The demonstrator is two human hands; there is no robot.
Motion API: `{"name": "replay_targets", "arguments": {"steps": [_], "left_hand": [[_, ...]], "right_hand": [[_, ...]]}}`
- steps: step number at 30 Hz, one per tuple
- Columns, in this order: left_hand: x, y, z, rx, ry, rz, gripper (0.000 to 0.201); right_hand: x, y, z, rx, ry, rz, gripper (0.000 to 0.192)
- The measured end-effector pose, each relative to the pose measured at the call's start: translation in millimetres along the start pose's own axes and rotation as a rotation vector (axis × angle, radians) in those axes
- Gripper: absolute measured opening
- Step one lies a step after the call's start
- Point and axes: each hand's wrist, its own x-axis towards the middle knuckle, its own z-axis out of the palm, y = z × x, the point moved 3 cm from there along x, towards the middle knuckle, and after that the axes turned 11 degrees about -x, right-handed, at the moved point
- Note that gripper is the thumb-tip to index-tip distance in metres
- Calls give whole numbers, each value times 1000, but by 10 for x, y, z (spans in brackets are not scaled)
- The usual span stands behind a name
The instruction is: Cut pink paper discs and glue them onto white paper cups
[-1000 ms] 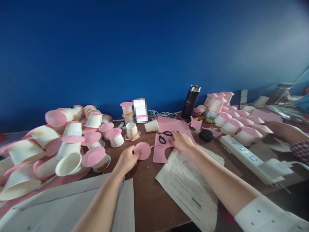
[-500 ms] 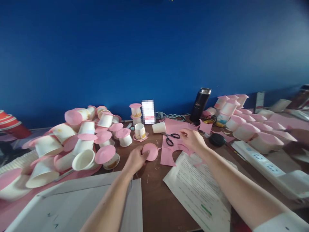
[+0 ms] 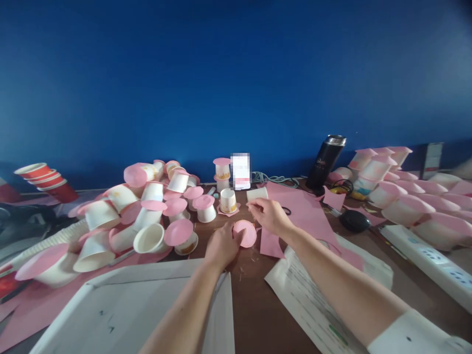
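So, the pink disc is flat-side-up near the middle of the table, and the left hand has its edge pinched at 9 o'clock, thumb on top. The right hand is at 2 o'clock from the disc, fingers half curled, tips just this side of a tipped white cup. Can't tell from here if they're touching it or gripping anything.

A second ago that right hand was over by the scissors; now it's come in a lot closer to the disc and hides most of them. The left hand's pinch hasn't changed.

Room-wise: there's a strip of brown tabletop down at 6, squeezed between the white board at 8 and the printed page at 5. At 3 a cut-up pink sheet sits just beside the disc, so that way's tight. A gold-patterned cup stands at 11, and the heap of lidded cups crowds 9. Blue wall shuts off 12.
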Motion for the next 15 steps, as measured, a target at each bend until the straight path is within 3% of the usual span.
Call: {"name": "replay_targets", "arguments": {"steps": [4,8,15], "left_hand": [[-29,29,-45,45,8,-3,37],[-41,35,-55,48,-14,-25,35],[-35,20,-41,48,-3,-33,36]], "right_hand": [[1,-148,93,-25,-64,-20,23],[-3,-224,162,-25,-83,-25,26],[27,-213,248,20,-44,-34,27]]}}
